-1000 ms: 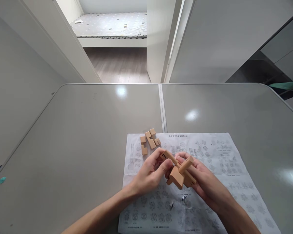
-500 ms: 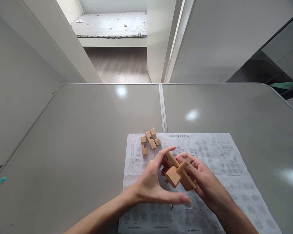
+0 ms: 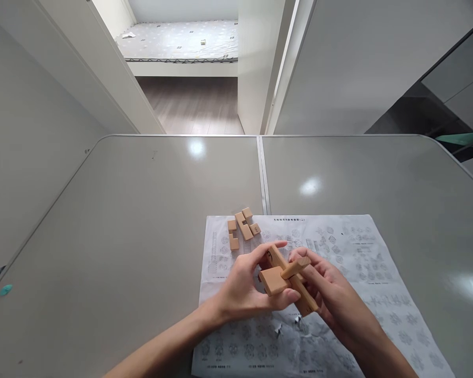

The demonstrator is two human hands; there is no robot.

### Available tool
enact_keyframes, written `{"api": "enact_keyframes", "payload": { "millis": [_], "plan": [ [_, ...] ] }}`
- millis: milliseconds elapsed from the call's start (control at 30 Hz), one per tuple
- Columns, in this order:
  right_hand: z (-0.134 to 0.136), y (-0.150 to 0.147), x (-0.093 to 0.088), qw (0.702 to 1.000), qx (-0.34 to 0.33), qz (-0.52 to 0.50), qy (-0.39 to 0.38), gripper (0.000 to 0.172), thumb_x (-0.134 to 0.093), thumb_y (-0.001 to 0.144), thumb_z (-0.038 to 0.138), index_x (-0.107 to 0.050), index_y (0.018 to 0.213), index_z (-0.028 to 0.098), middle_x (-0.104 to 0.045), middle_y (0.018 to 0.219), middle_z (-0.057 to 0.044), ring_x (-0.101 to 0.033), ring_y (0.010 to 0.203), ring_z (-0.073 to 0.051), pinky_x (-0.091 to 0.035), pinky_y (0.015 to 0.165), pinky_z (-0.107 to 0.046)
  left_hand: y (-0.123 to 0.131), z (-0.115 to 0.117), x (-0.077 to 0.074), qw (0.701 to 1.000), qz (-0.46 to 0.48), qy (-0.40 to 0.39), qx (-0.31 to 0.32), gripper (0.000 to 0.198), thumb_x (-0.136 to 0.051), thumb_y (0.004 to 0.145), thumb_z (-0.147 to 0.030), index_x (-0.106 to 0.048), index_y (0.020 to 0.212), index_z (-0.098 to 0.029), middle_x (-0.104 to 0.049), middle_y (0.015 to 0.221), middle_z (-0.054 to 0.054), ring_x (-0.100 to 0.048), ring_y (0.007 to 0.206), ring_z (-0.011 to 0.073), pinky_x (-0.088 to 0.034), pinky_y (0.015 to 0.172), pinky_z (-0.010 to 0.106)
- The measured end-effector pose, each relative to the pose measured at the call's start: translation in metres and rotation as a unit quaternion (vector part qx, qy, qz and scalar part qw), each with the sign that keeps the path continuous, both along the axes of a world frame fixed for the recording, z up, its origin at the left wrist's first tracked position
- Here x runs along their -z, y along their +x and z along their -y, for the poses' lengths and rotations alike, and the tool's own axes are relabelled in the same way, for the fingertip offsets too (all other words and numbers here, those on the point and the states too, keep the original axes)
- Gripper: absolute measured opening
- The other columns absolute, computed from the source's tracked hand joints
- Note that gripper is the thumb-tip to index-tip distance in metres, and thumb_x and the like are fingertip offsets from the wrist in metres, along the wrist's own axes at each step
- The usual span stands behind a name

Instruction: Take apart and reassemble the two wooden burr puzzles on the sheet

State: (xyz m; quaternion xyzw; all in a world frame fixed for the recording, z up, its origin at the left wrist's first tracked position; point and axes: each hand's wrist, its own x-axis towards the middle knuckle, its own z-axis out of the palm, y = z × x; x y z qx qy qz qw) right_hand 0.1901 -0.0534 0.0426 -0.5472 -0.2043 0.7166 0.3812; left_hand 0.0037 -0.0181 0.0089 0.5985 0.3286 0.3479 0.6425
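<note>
Gripping a bundle of crossed wooden blocks (image 3: 275,282) from its left side, the left hand (image 3: 240,290) curls around it, the index finger along the far end and the thumb pressed to the near side. The right hand (image 3: 337,294) closes on the opposite side with bent fingers; their exact hold is partly hidden. The bundle sits above a printed paper (image 3: 378,299), tilted, with one block slanting up towards the right hand and a black mark on its far left end.

The paper lies on the grey tabletop (image 3: 161,236), its far edge near the seam between two panels. At the paper's far left corner rest a notched block (image 3: 234,242) and, just beside it, more loose blocks (image 3: 243,227). Two small scraps (image 3: 278,329) lie towards the paper's near edge. A teal blob (image 3: 5,290) sits by the tabletop's left edge.
</note>
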Motion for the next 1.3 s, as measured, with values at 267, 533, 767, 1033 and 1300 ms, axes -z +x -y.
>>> {"api": "enact_keyframes", "payload": {
  "millis": [267, 533, 767, 1033, 1300],
  "plan": [
    [-0.007, 0.045, 0.012, 0.985, 0.134, 0.1, 0.032, 0.053, -0.091, 0.078, 0.063, -0.073, 0.109, 0.023, -0.054, 0.07, 0.003, -0.038, 0.055, -0.011, -0.038, 0.046, -0.02, 0.001, 0.0, -0.003, 0.998, -0.047, 0.01, -0.035, 0.075, -0.073, 0.097, -0.039, -0.04, 0.162, -0.019, -0.051, 0.084, -0.003, -0.049, 0.076, 0.0145, -0.047, 0.076, 0.031],
    [-0.019, 0.106, 0.023, 0.942, 0.254, 0.193, 0.106, 0.039, -0.096, 0.078, 0.046, -0.072, 0.096, 0.022, -0.066, 0.084, -0.002, -0.048, 0.062, -0.011, -0.043, 0.05, -0.02, 0.003, 0.002, -0.009, 0.996, -0.083, 0.006, -0.032, 0.034, -0.06, 0.102, -0.033, -0.057, 0.133, -0.018, -0.056, 0.083, -0.002, -0.052, 0.074, 0.0145, -0.045, 0.071, 0.031],
    [-0.02, 0.121, 0.025, 0.935, 0.284, 0.201, 0.065, 0.028, -0.092, 0.079, 0.032, -0.074, 0.098, 0.02, -0.068, 0.088, -0.004, -0.051, 0.061, -0.011, -0.044, 0.046, -0.021, 0.003, 0.002, -0.006, 0.995, -0.093, 0.022, -0.031, 0.026, -0.057, 0.104, -0.032, -0.06, 0.125, -0.018, -0.058, 0.082, -0.001, -0.053, 0.072, 0.0145, -0.045, 0.068, 0.03],
    [-0.024, 0.126, 0.029, 0.936, 0.304, 0.166, 0.067, 0.021, -0.09, 0.08, 0.028, -0.075, 0.09, 0.017, -0.064, 0.088, -0.004, -0.051, 0.061, -0.011, -0.044, 0.044, -0.02, 0.003, 0.001, -0.003, 0.995, -0.094, 0.033, -0.025, 0.023, -0.056, 0.104, -0.031, -0.062, 0.122, -0.018, -0.06, 0.08, 0.0, -0.055, 0.07, 0.0137, -0.046, 0.065, 0.029],
    [-0.025, 0.123, 0.024, 0.935, 0.327, 0.134, 0.039, 0.018, -0.09, 0.081, 0.026, -0.076, 0.087, 0.015, -0.063, 0.086, -0.004, -0.051, 0.062, -0.011, -0.05, 0.049, -0.023, 0.003, 0.001, -0.003, 0.995, -0.089, 0.03, -0.016, 0.021, -0.055, 0.105, -0.028, -0.062, 0.121, -0.017, -0.059, 0.081, -0.001, -0.054, 0.07, 0.0131, -0.046, 0.067, 0.029]
  ]
}}
